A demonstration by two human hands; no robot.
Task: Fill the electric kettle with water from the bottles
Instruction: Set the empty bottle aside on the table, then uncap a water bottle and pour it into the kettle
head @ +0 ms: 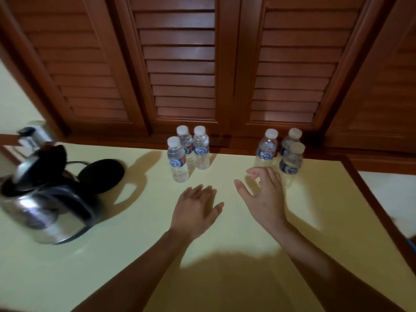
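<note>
A steel electric kettle (45,208) with a black handle stands at the left of the yellow table, its lid tipped open. Its round black base (102,174) lies just behind it, apart from it. Three small capped water bottles (177,162) stand in a cluster at the back middle, and three more (291,164) at the back right. My left hand (195,209) hovers flat over the table's middle, holding nothing. My right hand (264,192) is spread with curled fingers just short of the nearest right-hand bottle, not touching it.
Brown louvred wooden doors (180,64) rise right behind the table. The table (225,278) has a dark wooden rim (371,199) along its right side. A power cord (76,163) runs from the base toward a wall socket at the far left.
</note>
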